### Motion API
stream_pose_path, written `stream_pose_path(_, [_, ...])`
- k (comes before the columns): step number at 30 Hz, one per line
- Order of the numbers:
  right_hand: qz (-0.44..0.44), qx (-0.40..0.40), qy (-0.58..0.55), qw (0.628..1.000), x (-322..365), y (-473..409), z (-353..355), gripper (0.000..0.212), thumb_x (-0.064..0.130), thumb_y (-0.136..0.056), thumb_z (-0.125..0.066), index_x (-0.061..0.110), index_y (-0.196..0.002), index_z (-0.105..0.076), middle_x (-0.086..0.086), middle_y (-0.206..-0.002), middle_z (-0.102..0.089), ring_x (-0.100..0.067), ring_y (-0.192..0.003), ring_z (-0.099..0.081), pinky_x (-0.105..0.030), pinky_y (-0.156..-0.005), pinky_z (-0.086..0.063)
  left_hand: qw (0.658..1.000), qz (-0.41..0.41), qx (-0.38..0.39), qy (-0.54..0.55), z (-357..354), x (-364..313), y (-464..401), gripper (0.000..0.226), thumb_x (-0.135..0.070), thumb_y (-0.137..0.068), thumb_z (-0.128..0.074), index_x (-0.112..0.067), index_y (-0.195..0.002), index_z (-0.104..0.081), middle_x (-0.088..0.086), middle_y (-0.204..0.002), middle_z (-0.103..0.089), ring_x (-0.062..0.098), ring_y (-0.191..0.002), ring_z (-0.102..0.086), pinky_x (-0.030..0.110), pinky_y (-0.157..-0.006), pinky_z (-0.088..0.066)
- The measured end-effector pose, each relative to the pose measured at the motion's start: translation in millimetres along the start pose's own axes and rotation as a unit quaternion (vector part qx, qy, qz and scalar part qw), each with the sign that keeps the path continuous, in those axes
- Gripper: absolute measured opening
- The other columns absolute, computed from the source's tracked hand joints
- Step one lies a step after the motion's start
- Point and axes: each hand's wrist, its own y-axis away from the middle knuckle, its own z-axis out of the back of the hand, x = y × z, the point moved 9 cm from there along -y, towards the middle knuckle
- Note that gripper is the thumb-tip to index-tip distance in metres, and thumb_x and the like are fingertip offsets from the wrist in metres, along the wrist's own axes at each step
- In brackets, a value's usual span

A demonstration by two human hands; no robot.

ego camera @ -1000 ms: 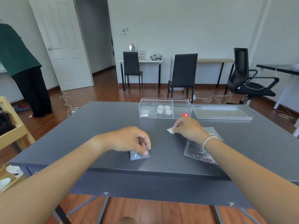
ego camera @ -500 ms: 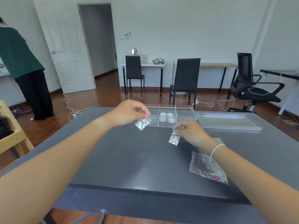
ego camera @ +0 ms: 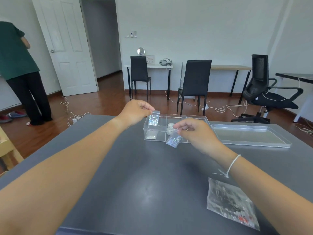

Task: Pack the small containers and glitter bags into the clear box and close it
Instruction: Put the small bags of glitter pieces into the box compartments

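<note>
While pinched aloft, two glitter bags (ego camera: 153, 119).

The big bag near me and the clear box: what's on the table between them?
Head view: nothing; bare table between the big bag and clear box.

both glitter bags have been lifted off the grey table (ego camera: 135, 175) since a second ago. the first glitter bag (ego camera: 153, 118), pinched in the left hand (ego camera: 135, 111), has been carried over the clear box (ego camera: 176, 128). the second glitter bag (ego camera: 173, 139), held by the right hand (ego camera: 194, 131), has been raised to the box's near wall.
</note>
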Motion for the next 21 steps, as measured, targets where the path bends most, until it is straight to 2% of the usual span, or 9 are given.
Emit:
stream_pose_path(3, [0.017,-0.001,-0.004,1.000,5,-3,-2,0.024,0.010,-0.085,-0.059,0.031,-0.077,-0.065,0.007,-0.079,-0.061,-0.002,-0.050,-0.042,-0.010,-0.050,-0.036,1.000,0.010,0.004,-0.002,-7,9,-5,0.015,-0.011,-0.079,-0.066,-0.025,-0.072,-0.068,-0.006,-0.077,-0.066,0.007,-0.078,-0.060,0.012,-0.068,-0.041])
stream_pose_path(7, [0.039,-0.011,-0.019,0.999,13,-7,0,0.027,0.007,-0.084,-0.060,0.031,-0.075,-0.065,0.007,-0.077,-0.061,-0.001,-0.051,-0.043,-0.008,-0.054,-0.038,1.000,0.005,0.015,-0.027,-17,14,-9,0.013,-0.010,-0.078,-0.065,-0.022,-0.076,-0.070,-0.007,-0.076,-0.066,0.007,-0.078,-0.060,0.015,-0.070,-0.041])
stream_pose_path(10, [0.046,-0.019,-0.033,0.998,16,-9,4,0.027,0.004,-0.083,-0.061,0.028,-0.074,-0.065,0.008,-0.073,-0.059,0.005,-0.046,-0.045,-0.003,-0.046,-0.036,0.998,0.000,0.032,-0.053,-23,16,-10,0.013,-0.011,-0.078,-0.065,-0.023,-0.077,-0.071,-0.013,-0.075,-0.064,0.004,-0.078,-0.059,0.014,-0.069,-0.040])
stream_pose_path(13, [0.047,-0.021,-0.034,0.998,17,-11,6,0.028,0.005,-0.084,-0.061,0.030,-0.073,-0.064,0.008,-0.074,-0.060,0.003,-0.055,-0.049,-0.003,-0.044,-0.038,0.996,0.001,0.050,-0.077,-27,20,-10,0.012,-0.011,-0.077,-0.066,-0.022,-0.079,-0.072,-0.018,-0.073,-0.062,0.001,-0.075,-0.056,0.011,-0.063,-0.037])
stream_pose_path(16, [0.044,-0.020,-0.035,0.998,17,-13,4,0.025,0.005,-0.084,-0.061,0.028,-0.074,-0.065,0.006,-0.075,-0.060,0.002,-0.055,-0.048,-0.004,-0.045,-0.037,0.994,-0.003,0.070,-0.088,-31,21,-9,0.012,-0.013,-0.078,-0.066,-0.022,-0.081,-0.073,-0.013,-0.077,-0.064,0.005,-0.078,-0.058,0.012,-0.065,-0.039])
stream_pose_path(19, [0.039,-0.018,-0.039,0.998,15,-14,2,0.023,0.004,-0.084,-0.061,0.025,-0.076,-0.065,0.006,-0.075,-0.060,-0.010,-0.064,-0.049,-0.004,-0.047,-0.038,0.988,-0.018,0.090,-0.122,-34,19,-7,0.013,-0.015,-0.080,-0.064,-0.024,-0.081,-0.073,-0.019,-0.073,-0.062,0.004,-0.079,-0.059,0.011,-0.064,-0.038])
stream_pose_path(21, [0.040,-0.019,-0.036,0.998,15,-17,1,0.021,0.003,-0.084,-0.061,0.023,-0.078,-0.065,0.008,-0.074,-0.060,-0.008,-0.064,-0.050,-0.003,-0.048,-0.038,0.985,-0.030,0.092,-0.141,-35,18,-5,0.013,-0.015,-0.081,-0.062,-0.022,-0.084,-0.073,-0.018,-0.075,-0.062,0.004,-0.081,-0.058,0.009,-0.063,-0.037])
